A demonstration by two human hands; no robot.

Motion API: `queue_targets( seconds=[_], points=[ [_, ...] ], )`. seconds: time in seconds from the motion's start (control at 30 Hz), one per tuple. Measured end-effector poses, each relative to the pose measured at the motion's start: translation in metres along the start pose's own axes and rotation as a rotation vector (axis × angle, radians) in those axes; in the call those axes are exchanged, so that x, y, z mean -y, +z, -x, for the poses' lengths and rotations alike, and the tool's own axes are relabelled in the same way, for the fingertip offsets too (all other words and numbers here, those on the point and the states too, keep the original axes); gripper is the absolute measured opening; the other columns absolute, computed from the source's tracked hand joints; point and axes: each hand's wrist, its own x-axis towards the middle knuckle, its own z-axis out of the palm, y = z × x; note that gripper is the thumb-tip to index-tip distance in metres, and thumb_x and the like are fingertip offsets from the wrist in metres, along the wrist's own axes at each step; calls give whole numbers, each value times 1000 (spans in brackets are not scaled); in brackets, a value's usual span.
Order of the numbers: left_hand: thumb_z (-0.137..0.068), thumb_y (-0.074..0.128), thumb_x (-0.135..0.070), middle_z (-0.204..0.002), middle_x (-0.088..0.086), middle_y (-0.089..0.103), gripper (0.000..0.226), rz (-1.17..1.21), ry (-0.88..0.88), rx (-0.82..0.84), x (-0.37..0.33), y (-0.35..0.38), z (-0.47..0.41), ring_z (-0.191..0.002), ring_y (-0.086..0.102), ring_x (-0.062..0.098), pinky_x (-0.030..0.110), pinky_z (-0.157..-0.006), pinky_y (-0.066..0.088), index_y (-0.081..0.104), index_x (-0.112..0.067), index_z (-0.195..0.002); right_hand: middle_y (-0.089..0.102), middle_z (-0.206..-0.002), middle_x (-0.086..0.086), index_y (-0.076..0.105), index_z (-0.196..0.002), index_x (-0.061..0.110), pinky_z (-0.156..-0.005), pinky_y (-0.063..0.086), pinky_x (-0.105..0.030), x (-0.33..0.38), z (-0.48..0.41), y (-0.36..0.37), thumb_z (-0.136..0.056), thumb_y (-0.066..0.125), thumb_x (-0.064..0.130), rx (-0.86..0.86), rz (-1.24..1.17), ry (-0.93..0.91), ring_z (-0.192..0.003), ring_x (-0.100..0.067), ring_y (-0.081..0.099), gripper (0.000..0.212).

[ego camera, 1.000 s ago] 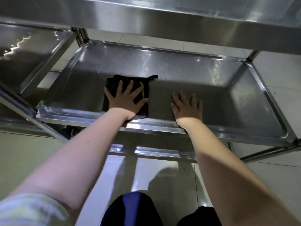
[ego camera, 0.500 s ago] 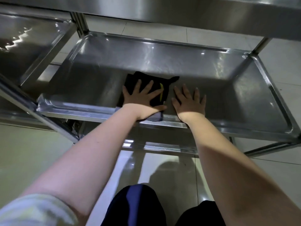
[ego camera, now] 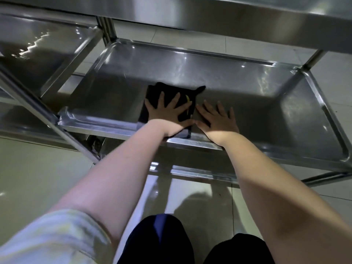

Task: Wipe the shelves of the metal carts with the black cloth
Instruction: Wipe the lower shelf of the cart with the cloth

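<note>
The black cloth [ego camera: 152,92] lies folded on the cart's middle shelf [ego camera: 266,103], near the front, its near edge hanging over the front rim. The left hand [ego camera: 167,114] presses flat on it, fingers [ego camera: 162,98] straight and spread, gripping nothing. The right hand [ego camera: 217,119] rests palm-down on bare metal just beside the cloth, fingers also spread and holding nothing. The cloth looks soft, light and limp. It should slide easily on the smooth steel, so a flat palm over its middle likely controls it best.
</note>
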Motion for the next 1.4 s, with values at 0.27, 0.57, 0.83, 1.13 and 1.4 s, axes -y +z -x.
queue_targets(
  seconds=[0.27,0.57,0.83,1.13,1.4],
  points=[
    [-74,22,-90,-162,-18,-13,79,54,-243,29,144,-10,28,-150,-15,31,72,-110,-7,-1,-65,-145,-3,-162,22,3,-151,54,-120,-5,-53,-6,-2,2,-96,24,66,9,0,1,-151,-22,-6,60],
    [-80,25,-88,-161,-17,-19,73,26,-46,58,53,-10,12,-147,-20,42,81,-102,-5,-5,-66,-143,-1,-163,20,2,-150,53,-119,-2,-55,-5,-3,5,-94,21,65,17,48,22,-151,-24,-4,60],
    [-81,29,-87,-161,-19,-17,73,66,-25,81,66,-6,37,-148,-22,32,77,-105,-10,-1,-66,-144,1,-162,21,5,-150,54,-120,-3,-52,-8,-2,4,-97,26,63,22,-4,20,-151,-20,-3,58],
    [-81,24,-87,-160,-18,-21,71,63,-298,89,162,-8,70,-147,-21,38,76,-108,-2,-6,-67,-143,2,-163,18,3,-151,52,-120,-1,-52,-2,-3,3,-97,24,62,22,48,27,-151,-24,-1,59],
    [-83,16,-86,-164,-12,-8,75,46,0,201,-6,-8,44,-147,-16,44,75,-107,-4,10,-55,-151,-1,-164,16,0,-151,51,-119,0,-54,-1,-4,0,-98,26,60,25,65,26,-151,-25,-1,60]
  ],
)
